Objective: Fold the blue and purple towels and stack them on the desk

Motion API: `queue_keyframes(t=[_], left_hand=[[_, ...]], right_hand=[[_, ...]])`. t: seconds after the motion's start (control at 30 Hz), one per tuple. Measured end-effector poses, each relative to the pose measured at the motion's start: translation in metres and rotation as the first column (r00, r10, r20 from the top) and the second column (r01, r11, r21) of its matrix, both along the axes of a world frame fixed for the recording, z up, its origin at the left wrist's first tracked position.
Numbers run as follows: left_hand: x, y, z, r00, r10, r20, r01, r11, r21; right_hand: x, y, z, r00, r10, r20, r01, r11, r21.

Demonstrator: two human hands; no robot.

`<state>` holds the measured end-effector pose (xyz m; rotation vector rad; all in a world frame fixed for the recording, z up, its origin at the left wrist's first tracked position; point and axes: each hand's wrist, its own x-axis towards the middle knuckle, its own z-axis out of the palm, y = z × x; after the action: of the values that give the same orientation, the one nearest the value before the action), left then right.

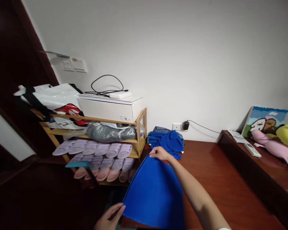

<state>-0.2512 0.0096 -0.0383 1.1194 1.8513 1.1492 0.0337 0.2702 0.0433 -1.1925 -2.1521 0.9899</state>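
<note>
A blue cloth [156, 195] is stretched between my two hands above the front of the brown wooden surface [213, 182]. My right hand [160, 153] pinches its far corner. At the near left corner, my left hand [111, 217] grips the cloth between thumb and fingers; part of that hand is cut off by the bottom edge. The cloth's left edge runs taut from one hand to the other, and the rest hangs down to the right. Just beyond my right hand lies a crumpled pile of blue cloths [166, 140] against the wall.
On the left stands a wooden rack [141, 137] with rows of slippers [103, 148], a white box [108, 108] and a white bag [55, 99]. A charger [186, 125] is plugged into the wall. On the right ledge are a remote [252, 150], plush toys [273, 147] and a picture [265, 119].
</note>
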Motion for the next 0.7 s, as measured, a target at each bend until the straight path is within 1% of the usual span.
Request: queue_keyframes(t=[0.07,0.17,0.23,0.33,0.43,0.5,0.6,0.7], left_hand=[[-0.001,0.006,0.023,1.0,-0.003,-0.005,0.003,0.998,0.06],[0.003,0.018,0.061,0.998,-0.05,-0.045,0.057,0.984,0.171],[0.011,0.029,0.088,0.989,-0.111,-0.101,0.134,0.956,0.263],[0.031,0.048,0.129,0.942,-0.229,-0.245,0.308,0.879,0.365],[0.058,0.064,0.167,0.866,-0.32,-0.385,0.472,0.777,0.416],[0.077,0.072,0.187,0.829,-0.353,-0.434,0.536,0.725,0.433],[0.106,0.076,0.207,0.802,-0.416,-0.428,0.586,0.686,0.431],[0.128,0.07,0.219,0.789,-0.527,-0.317,0.615,0.677,0.405]], right_hand=[[0.042,-0.017,0.03,0.995,-0.008,-0.102,0.011,1.0,0.028],[0.109,-0.058,0.076,0.963,0.007,-0.269,0.003,0.999,0.037],[0.149,-0.092,0.102,0.954,-0.008,-0.3,0.021,0.999,0.041],[0.197,-0.142,0.129,0.948,-0.086,-0.305,0.106,0.993,0.048],[0.234,-0.185,0.147,0.923,-0.187,-0.335,0.214,0.976,0.042],[0.254,-0.209,0.155,0.903,-0.244,-0.353,0.274,0.961,0.039],[0.281,-0.242,0.161,0.877,-0.308,-0.37,0.344,0.938,0.035],[0.301,-0.272,0.161,0.844,-0.352,-0.404,0.405,0.913,0.049]])
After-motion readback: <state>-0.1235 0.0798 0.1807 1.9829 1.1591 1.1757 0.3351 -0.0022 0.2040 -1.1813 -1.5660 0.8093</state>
